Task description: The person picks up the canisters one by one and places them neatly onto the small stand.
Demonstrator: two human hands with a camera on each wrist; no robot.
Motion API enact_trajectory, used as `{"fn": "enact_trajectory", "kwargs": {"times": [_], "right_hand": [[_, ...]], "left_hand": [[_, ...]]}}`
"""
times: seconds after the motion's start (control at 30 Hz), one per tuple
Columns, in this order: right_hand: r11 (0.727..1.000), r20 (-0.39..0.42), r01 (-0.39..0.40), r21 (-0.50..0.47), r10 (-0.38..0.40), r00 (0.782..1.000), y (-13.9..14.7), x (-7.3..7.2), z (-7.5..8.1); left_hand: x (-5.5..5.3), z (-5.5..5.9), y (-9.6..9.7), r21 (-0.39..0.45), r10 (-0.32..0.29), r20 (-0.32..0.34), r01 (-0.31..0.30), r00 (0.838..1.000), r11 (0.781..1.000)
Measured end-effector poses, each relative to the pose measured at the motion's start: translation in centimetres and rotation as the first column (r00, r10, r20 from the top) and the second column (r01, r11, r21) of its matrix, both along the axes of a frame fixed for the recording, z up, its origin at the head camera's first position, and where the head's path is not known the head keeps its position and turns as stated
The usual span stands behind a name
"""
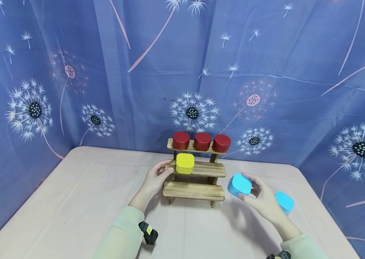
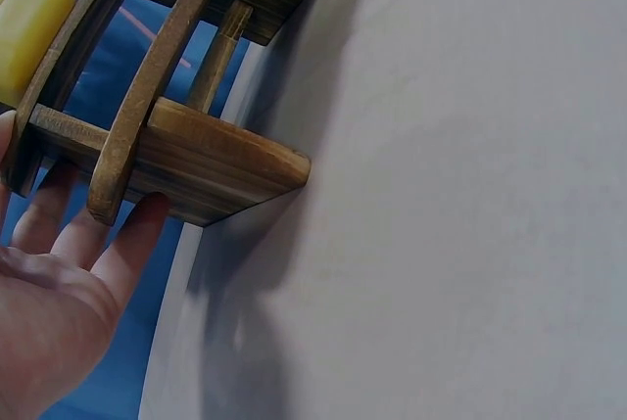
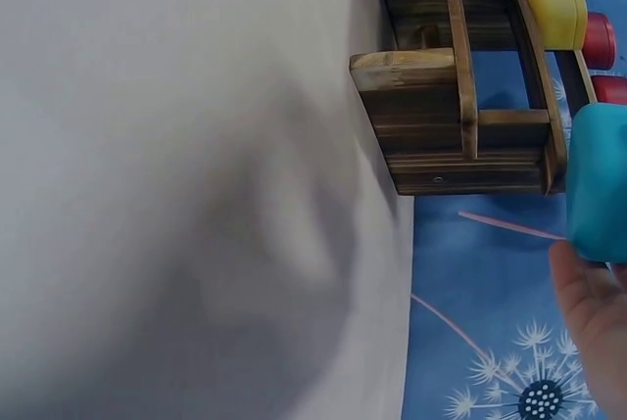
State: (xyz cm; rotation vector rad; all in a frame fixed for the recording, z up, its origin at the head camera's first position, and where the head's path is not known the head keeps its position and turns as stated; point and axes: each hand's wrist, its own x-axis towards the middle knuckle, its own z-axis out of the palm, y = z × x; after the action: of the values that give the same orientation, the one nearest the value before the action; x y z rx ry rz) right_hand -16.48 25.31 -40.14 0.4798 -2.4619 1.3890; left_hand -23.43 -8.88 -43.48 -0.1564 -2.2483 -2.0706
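A three-tier wooden stand [image 1: 194, 190] stands on the table. My left hand [image 1: 155, 177] grips the left end of its middle step, and in the left wrist view its fingers [image 2: 132, 249] lie against the stand's side. On that step sits a yellow box [image 1: 185, 163] with rounded corners, right beside the left thumb. Raised to the right of the stand, a light blue box [image 1: 240, 185] is held between the thumb and fingers of my right hand [image 1: 261, 198]. The right wrist view shows this blue box [image 3: 600, 185] near the stand's end.
Three round red tins [image 1: 202, 141] stand in a row on the top step. A second light blue box [image 1: 284, 202] rests on the table [image 1: 72, 201], beyond the right wrist. Blue curtain [image 1: 143, 90] with dandelion prints hangs behind the table and at its sides.
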Motion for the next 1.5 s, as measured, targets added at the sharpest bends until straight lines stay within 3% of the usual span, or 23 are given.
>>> {"fn": "enact_trajectory", "kwargs": {"times": [0.4, 0.73, 1.1, 1.5], "right_hand": [[1.000, 0.039, -0.009, -0.007, 0.010, 0.999, -0.9, -0.9, 0.8], [0.999, -0.052, 0.018, 0.031, -0.017, 0.999, -1.2, -1.8, 0.8], [0.998, -0.026, 0.008, 0.067, -0.006, 1.000, -1.7, -2.2, 1.4], [0.996, -0.084, -0.015, 0.085, 0.022, 0.996, -2.3, -3.0, 1.7]], "left_hand": [[0.1, 0.1, 0.0, -0.003, -0.008, -0.009, 0.008, 1.000, 1.000], [0.1, 0.1, 0.1, 0.023, -0.014, -0.013, 0.014, 1.000, 1.000], [0.1, 0.0, 0.1, 0.014, -0.007, 0.019, 0.006, 1.000, 1.000], [-0.1, -0.1, 0.1, 0.015, -0.011, 0.005, 0.011, 1.000, 1.000]]}}
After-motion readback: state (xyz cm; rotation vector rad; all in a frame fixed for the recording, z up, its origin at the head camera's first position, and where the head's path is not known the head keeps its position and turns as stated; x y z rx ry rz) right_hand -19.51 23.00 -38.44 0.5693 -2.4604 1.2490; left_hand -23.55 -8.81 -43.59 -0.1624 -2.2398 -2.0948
